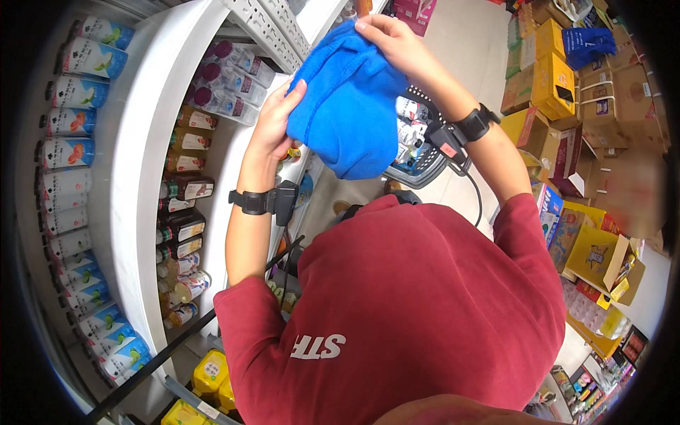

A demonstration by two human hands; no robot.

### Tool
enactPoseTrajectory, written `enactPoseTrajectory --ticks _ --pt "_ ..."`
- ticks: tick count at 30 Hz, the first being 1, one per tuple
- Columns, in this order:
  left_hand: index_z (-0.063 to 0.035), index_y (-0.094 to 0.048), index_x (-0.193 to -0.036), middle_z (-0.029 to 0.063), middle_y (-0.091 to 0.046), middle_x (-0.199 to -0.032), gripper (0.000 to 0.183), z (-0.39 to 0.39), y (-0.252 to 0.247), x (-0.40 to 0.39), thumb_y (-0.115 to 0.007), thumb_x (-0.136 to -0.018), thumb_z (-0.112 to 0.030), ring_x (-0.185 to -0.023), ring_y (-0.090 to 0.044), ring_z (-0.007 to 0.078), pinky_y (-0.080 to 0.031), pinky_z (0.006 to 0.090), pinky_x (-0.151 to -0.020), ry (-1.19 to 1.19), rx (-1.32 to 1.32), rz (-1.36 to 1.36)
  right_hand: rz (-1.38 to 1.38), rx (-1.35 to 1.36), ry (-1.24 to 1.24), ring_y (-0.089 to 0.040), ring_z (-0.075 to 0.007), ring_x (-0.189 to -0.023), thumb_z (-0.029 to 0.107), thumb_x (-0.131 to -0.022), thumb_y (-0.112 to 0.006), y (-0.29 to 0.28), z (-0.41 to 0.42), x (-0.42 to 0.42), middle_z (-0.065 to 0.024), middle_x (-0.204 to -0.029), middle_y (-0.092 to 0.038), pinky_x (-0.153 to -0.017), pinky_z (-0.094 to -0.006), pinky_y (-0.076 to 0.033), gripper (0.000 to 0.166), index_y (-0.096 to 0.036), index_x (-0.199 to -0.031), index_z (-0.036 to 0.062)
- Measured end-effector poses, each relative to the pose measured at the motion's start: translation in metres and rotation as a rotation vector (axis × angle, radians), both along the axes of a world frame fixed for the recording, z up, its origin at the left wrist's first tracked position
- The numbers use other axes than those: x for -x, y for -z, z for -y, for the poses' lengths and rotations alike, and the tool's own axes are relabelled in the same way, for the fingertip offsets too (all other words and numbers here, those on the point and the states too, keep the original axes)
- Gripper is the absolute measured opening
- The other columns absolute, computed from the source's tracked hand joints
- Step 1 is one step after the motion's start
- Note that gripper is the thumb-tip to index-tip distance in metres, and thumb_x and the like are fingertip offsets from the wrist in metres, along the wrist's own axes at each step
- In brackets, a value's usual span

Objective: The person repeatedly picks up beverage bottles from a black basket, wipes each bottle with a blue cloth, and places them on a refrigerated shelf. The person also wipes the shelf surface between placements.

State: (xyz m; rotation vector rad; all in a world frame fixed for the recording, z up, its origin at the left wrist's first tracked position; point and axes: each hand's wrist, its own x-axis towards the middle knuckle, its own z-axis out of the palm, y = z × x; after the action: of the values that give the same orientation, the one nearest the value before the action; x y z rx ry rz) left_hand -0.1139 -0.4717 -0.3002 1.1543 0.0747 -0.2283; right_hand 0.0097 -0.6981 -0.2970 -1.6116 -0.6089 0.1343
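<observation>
A blue cloth (pixel 350 106) hangs in folds between my two hands, in front of the shelves. My left hand (pixel 276 117) pinches its left edge, thumb on top. With thumb and fingertips, my right hand (pixel 388 40) grips the upper edge. Each wrist wears a black strap with a small device. Partly hidden behind the cloth and my right forearm, a dark grey shopping basket (pixel 419 175) holds several bottles (pixel 411 109) with white labels.
White shelves (pixel 127 106) at the left carry rows of drink bottles (pixel 69 151) and water bottles (pixel 228 101). Stacked cardboard boxes (pixel 611 101) stand along the right, with a phone (pixel 564 94) on a yellow one and another blue cloth (pixel 587 45) nearby. A black pole (pixel 175 345) crosses at lower left.
</observation>
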Motion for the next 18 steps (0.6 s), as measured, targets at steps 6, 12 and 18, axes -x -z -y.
enactPoseTrajectory --ticks 6,12,18 --pt "0.0061 -0.050 -0.137 0.0190 -0.063 -0.129 0.053 0.002 0.028 -0.011 -0.055 -0.105 -0.035 -0.115 -0.065 0.0269 -0.054 0.0391 -0.098 -0.115 0.103 -0.125 0.716 0.297 -0.093 -0.066 -0.0324 -0.110 0.033 -0.087 -0.077 -0.011 0.026 0.060 -0.0167 -0.117 -0.068 -0.096 -0.0373 -0.052 0.053 -0.063 -0.127 0.0017" --pt "0.0022 -0.052 -0.138 0.0178 -0.062 -0.132 0.057 0.043 0.047 -0.022 -0.052 -0.105 -0.044 -0.119 -0.063 0.0271 -0.051 0.0426 -0.102 -0.011 0.120 -0.300 -0.185 0.257 -0.210 -0.063 -0.0284 -0.118 0.031 -0.078 -0.083 0.048 0.025 0.094 -0.0199 -0.130 -0.063 -0.102 -0.0390 -0.050 0.089 -0.039 -0.150 0.0019" --pt "-0.0017 -0.037 -0.153 0.0116 -0.055 -0.140 0.088 0.032 0.086 -0.025 -0.083 -0.078 -0.005 -0.127 -0.055 0.0204 -0.044 0.0372 -0.108 0.581 -0.262 -0.183 -0.454 0.286 -0.194 -0.066 -0.0277 -0.112 0.019 -0.082 -0.073 0.109 0.079 0.097 -0.0201 -0.123 -0.067 -0.099 -0.0384 -0.052 0.073 -0.044 -0.145 -0.0004"
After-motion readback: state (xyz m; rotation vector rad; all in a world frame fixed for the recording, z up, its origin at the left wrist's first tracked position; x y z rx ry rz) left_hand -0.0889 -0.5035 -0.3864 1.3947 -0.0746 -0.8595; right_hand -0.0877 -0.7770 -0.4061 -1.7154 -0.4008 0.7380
